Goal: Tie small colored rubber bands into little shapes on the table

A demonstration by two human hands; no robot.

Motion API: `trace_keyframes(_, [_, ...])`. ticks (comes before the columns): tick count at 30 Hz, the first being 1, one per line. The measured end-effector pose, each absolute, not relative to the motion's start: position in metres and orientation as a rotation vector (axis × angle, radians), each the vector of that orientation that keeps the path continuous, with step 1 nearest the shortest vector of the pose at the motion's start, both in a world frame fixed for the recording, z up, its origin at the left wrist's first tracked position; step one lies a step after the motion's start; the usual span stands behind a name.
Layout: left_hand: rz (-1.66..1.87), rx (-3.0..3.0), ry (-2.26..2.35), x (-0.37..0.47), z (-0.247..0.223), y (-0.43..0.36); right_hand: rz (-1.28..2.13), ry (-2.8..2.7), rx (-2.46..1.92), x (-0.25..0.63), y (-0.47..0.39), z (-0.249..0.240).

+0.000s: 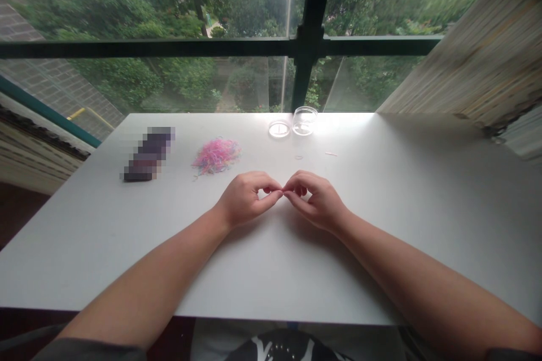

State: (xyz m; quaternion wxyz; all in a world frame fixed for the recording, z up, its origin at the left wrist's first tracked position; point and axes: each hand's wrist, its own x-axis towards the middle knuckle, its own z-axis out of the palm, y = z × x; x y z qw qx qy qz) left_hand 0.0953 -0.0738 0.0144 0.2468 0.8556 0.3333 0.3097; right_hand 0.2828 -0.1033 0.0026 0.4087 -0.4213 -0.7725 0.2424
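My left hand (249,197) and my right hand (315,200) meet above the middle of the white table. Thumb and forefinger of each are pinched, and the fingertips touch one another. Whatever they hold is too small or too hidden to make out. Left of my hands lies a loose pile of thin pink, blue and yellow bands (217,155). A single pale loop (298,157) rests just beyond my fingertips, and a thin pinkish strip (331,153) lies to its right.
At the table's (254,271) back edge stands a clear round container (305,122), with a clear round lid (279,130) beside it. A pixelated dark object (148,155) lies at the left. Behind the table is a window with a dark frame (311,17); a curtain (478,51) hangs at the right.
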Motion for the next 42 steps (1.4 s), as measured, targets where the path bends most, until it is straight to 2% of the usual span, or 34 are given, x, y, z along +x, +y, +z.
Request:
trace_keyframes(10, [0.826, 2.244, 0.984, 0.094, 0.013, -0.074, 0.634, -1.948, -1.101, 0.284, -0.102, 0.001])
trace_keyframes(22, [0.998, 2.254, 1.267, 0.068, 0.014, -0.052, 0.663, -1.869, -1.145, 0.286, -0.102, 0.002])
trace_keyframes(28, [1.075, 2.351, 1.628, 0.031, 0.017, -0.028, 0.695, -1.818, -1.124, 0.287, -0.104, 0.003])
trace_keyframes(35, [0.842, 2.326, 1.938, -0.004, 0.016, -0.011, 0.774, -1.691, -1.149, 0.287, -0.102, 0.0])
trace_keyframes(42, [1.136, 2.382, 1.822, 0.007, 0.019, -0.017, 0.934, -1.568, -1.132, 0.288, -0.1, -0.003])
